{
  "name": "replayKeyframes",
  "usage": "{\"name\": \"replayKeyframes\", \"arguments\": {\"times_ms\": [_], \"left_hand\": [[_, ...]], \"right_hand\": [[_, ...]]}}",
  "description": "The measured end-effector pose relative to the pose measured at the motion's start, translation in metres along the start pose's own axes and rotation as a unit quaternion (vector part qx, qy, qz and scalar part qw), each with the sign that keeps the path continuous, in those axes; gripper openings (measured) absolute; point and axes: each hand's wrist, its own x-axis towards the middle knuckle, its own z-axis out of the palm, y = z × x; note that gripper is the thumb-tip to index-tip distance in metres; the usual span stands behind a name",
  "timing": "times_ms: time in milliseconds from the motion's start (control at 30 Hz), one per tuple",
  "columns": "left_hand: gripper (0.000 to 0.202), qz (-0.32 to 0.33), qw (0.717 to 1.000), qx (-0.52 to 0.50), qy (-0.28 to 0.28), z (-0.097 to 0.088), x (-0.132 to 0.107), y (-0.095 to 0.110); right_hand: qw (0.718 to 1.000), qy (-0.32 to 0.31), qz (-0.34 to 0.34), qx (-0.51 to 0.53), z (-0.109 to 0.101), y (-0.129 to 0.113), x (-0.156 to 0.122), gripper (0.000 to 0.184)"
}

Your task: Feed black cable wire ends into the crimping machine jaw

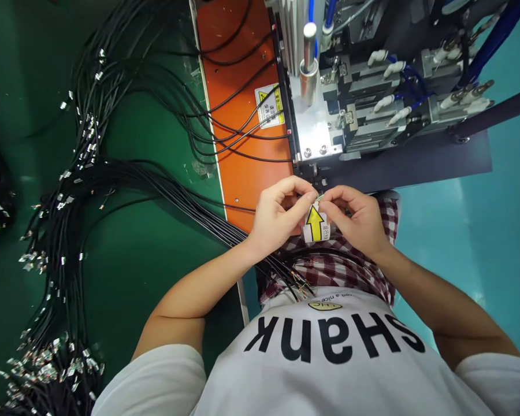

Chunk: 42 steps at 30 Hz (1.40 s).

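My left hand (279, 215) and my right hand (356, 218) meet in front of the machine, just above a label with a yellow arrow (315, 223). Both are closed in a pinch, thumb against forefinger. Between the fingertips show thin light and greenish wires (319, 197), the ends of a cable mostly hidden by the fingers. A bundle of black cables (208, 222) runs beneath my left forearm, its stripped ends with fine coloured wires (302, 283) lying by my lap.
The machine (316, 124) has metal cylinders and blue air hoses. Several black cables cross its orange plate (238, 173), which carries a warning label (269, 106). Large piles of black cables (65, 277) with shiny ends lie on the green table (156, 277) at left.
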Motion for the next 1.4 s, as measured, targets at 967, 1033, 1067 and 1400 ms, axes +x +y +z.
{"name": "replayKeyframes", "arguments": {"times_ms": [967,1033,1067,1400], "left_hand": [[0.021,-0.086,0.987,-0.131,-0.031,-0.016,0.003,-0.006],[0.021,-0.085,0.986,-0.139,-0.028,-0.015,0.003,-0.006],[0.02,-0.084,0.986,-0.144,-0.025,-0.014,0.002,-0.007],[0.018,-0.108,0.983,-0.147,0.01,-0.01,-0.001,-0.01]], "right_hand": [[0.992,0.027,-0.06,-0.107,0.011,-0.013,0.0,0.01],[0.992,0.026,-0.062,-0.11,0.012,-0.012,0.001,0.009],[0.991,0.025,-0.065,-0.11,0.012,-0.012,0.001,0.009],[0.986,0.019,-0.078,-0.144,0.011,-0.015,0.004,0.008]]}}
